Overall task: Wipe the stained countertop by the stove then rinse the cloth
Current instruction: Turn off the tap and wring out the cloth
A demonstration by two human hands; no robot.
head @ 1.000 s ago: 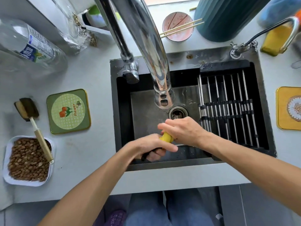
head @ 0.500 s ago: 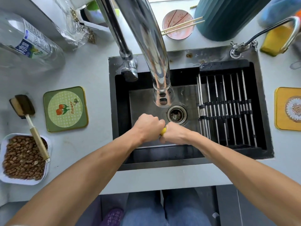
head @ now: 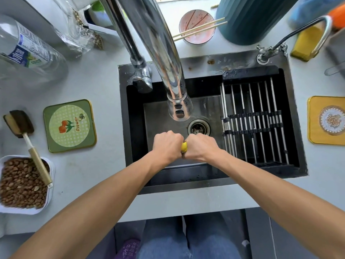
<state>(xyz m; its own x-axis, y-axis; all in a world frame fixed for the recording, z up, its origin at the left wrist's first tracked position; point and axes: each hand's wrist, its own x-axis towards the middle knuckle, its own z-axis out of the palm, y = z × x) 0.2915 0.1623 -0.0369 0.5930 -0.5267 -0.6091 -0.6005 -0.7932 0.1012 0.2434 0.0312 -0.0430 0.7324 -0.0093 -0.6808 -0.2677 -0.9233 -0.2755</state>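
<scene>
Both my fists are pressed together over the dark sink [head: 295, 165], just in front of the drain [head: 199, 127]. My left hand [head: 167, 144] and my right hand [head: 200, 146] each grip an end of a yellow cloth [head: 184, 146]. Only a small yellow bit shows between the knuckles; the rest is hidden inside the fists. The chrome faucet spout [head: 178, 107] hangs just beyond my hands. I see no water stream.
A metal drying rack [head: 253, 120] fills the sink's right half. On the left counter lie a green coaster [head: 70, 126], a brush [head: 24, 131] over a tray of nuts [head: 20, 184] and a plastic bottle [head: 28, 51]. A yellow coaster [head: 327, 120] sits right, a bowl with chopsticks [head: 197, 27] behind.
My hands moved from the sink's front edge toward the drain and closed tight together. The cloth, earlier more exposed between them, is now almost fully hidden in the fists.
</scene>
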